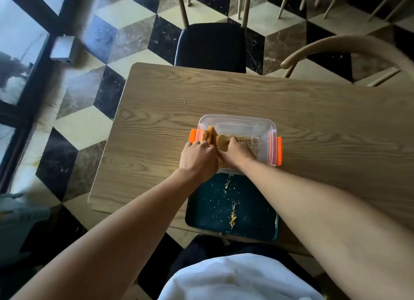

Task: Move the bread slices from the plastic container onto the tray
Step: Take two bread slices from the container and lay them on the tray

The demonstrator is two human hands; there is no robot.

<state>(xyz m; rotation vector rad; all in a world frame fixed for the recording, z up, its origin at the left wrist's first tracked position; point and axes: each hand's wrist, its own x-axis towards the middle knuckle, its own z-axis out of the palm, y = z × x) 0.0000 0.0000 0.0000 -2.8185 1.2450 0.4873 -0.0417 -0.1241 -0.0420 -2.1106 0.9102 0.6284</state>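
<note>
A clear plastic container with orange clips sits in the middle of the wooden table. Golden-brown bread slices stand bunched at its left end. Both my hands reach into it. My left hand closes on the slices from the left, and my right hand grips them from the right. Crumbs lie on the container floor. A dark teal tray lies just in front of the container, near the table's front edge, holding only crumbs and a small scrap of bread.
The wooden table stretches to the right. A black-seated chair stands at the far side, and a curved wooden chair back rises at the right. The table's left edge drops to a checkered floor.
</note>
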